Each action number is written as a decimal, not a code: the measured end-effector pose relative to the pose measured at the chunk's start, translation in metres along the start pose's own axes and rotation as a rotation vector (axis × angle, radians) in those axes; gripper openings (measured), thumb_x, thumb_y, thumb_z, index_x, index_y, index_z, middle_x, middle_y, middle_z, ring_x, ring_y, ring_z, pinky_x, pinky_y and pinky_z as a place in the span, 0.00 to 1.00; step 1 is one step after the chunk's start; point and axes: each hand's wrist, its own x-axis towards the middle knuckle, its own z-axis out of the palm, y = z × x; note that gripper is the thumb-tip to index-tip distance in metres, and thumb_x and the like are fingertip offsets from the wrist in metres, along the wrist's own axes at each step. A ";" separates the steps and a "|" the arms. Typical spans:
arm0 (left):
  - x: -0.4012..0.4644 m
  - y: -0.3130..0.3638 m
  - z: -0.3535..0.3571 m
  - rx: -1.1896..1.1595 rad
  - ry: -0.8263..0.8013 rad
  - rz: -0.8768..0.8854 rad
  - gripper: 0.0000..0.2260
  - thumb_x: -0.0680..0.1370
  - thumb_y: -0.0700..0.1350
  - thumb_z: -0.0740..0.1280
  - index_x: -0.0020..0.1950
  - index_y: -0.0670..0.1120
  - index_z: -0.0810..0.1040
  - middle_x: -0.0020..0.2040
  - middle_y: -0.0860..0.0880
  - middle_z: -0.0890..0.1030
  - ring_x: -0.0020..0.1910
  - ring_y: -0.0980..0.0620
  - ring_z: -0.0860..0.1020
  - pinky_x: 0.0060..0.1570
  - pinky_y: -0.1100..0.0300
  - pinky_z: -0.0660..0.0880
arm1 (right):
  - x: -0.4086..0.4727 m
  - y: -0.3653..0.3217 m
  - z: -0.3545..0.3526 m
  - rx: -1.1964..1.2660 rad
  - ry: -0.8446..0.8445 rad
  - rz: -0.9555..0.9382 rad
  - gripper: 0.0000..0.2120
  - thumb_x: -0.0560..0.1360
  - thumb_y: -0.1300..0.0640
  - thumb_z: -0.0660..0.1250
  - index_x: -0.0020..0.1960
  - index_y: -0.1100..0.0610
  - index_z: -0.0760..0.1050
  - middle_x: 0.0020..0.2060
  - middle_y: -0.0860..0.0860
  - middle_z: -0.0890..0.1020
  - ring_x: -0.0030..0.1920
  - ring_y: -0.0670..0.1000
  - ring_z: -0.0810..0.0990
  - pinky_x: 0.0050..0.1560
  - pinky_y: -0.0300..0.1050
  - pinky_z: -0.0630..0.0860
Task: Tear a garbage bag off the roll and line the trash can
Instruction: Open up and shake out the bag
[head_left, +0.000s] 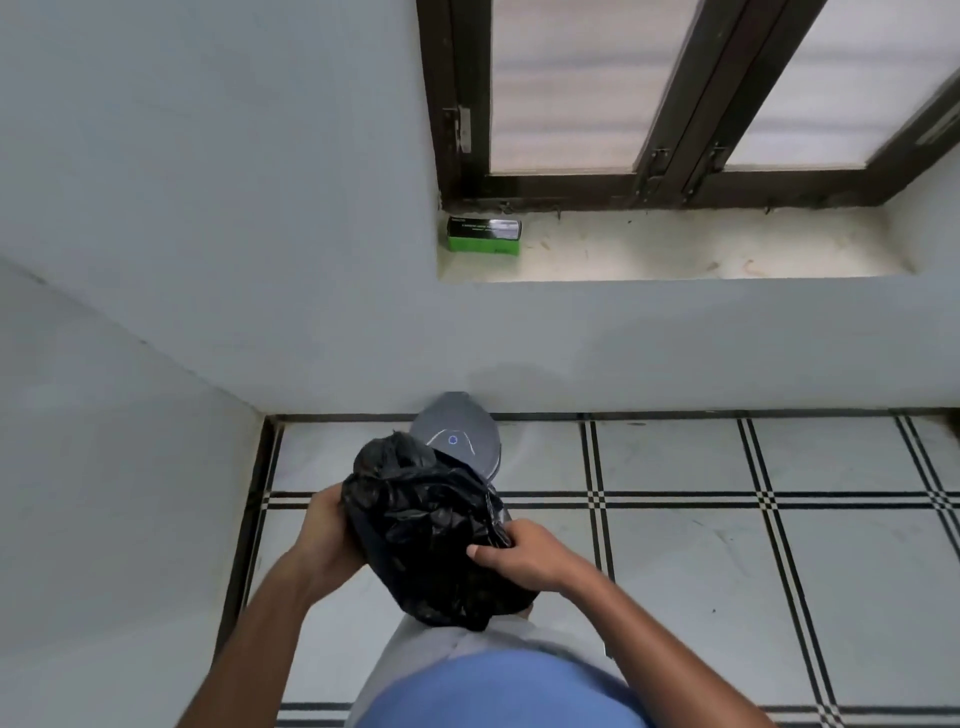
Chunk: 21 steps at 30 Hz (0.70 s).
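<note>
Lining step: left hand (324, 530) and right hand (522, 553) each grip the crumpled black garbage bag (426, 525), fingers curled, just before the lidded trash can (457, 441). Judged next: find and spread the bag's mouth, then open the can.

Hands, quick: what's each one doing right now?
Left hand: grips the side of the black garbage bag.
Right hand: pinches the same bag's crumpled plastic.

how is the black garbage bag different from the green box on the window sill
The black garbage bag is crumpled, glossy and shapeless; the green box is rigid and rectangular.
The bag is gripped by the left hand and right hand over the trash can; the box lies untouched on the window sill.
The bag looks larger in view than the box.
</note>
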 end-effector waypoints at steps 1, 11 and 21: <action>0.001 -0.002 0.001 -0.022 -0.014 -0.011 0.18 0.83 0.43 0.56 0.51 0.38 0.85 0.59 0.32 0.84 0.54 0.37 0.84 0.61 0.42 0.77 | 0.001 0.002 0.000 0.026 -0.013 0.011 0.12 0.80 0.39 0.74 0.47 0.47 0.82 0.46 0.44 0.86 0.48 0.46 0.86 0.52 0.41 0.82; 0.034 -0.013 0.004 -0.262 0.070 -0.126 0.23 0.87 0.47 0.52 0.66 0.37 0.82 0.67 0.30 0.83 0.68 0.29 0.80 0.72 0.30 0.74 | 0.023 0.003 -0.019 0.188 0.121 0.061 0.14 0.81 0.43 0.73 0.41 0.49 0.80 0.38 0.44 0.84 0.43 0.46 0.84 0.47 0.43 0.78; 0.037 -0.013 0.008 0.075 -0.226 -0.103 0.22 0.85 0.55 0.68 0.72 0.41 0.83 0.66 0.37 0.86 0.62 0.38 0.85 0.63 0.44 0.81 | 0.024 -0.009 -0.019 0.487 0.141 0.018 0.25 0.76 0.32 0.79 0.44 0.56 0.83 0.39 0.46 0.88 0.42 0.46 0.88 0.42 0.37 0.78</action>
